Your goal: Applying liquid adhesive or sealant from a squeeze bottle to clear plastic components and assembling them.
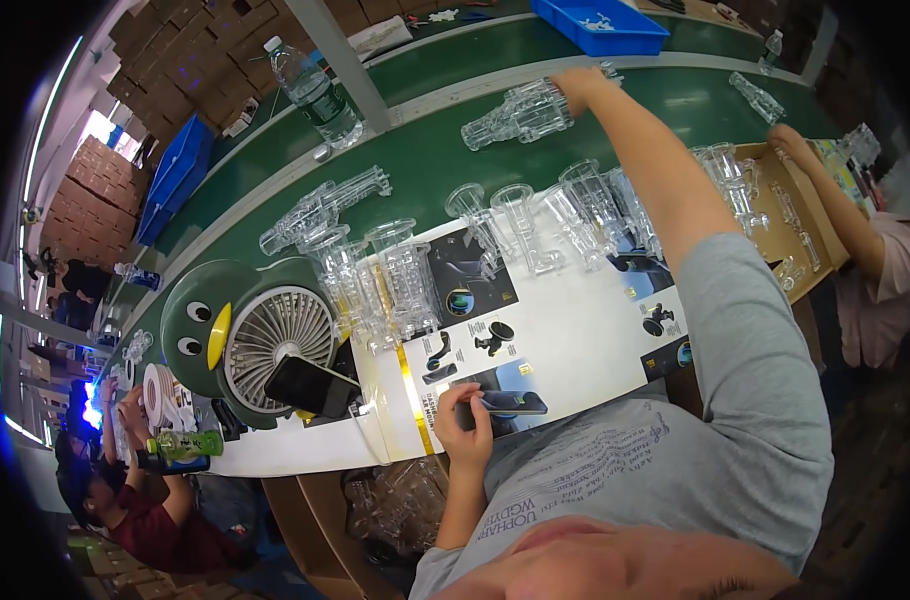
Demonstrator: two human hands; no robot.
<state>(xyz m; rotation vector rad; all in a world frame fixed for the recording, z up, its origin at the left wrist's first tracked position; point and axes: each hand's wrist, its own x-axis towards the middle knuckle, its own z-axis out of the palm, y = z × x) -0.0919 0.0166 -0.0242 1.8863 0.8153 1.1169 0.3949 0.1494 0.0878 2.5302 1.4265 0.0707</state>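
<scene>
My right arm stretches far across the green bench. Its hand (pixel 579 88) touches a pile of clear glass vessels with flared ends (pixel 520 115) lying on their sides; its fingertips are hidden, so its grip is unclear. Close to my body, my left hand (pixel 463 425) rests at the near edge of the white printed cardboard (pixel 575 340), fingers curled in and nothing visible in them. Beside it, the cardboard bears a picture of a phone. Several similar clear glass vessels (pixel 520 225) stand along the cardboard's far side, with a tight cluster (pixel 400 275) to the left.
Left of the cardboard stands a green bird-shaped fan (pixel 215 325) with a black phone (pixel 310 388) against it. A water bottle (pixel 315 95) stands behind. At right, a co-worker's hand (pixel 795 145) reaches over an open cardboard box (pixel 790 225). A blue tray (pixel 600 28) sits at the back.
</scene>
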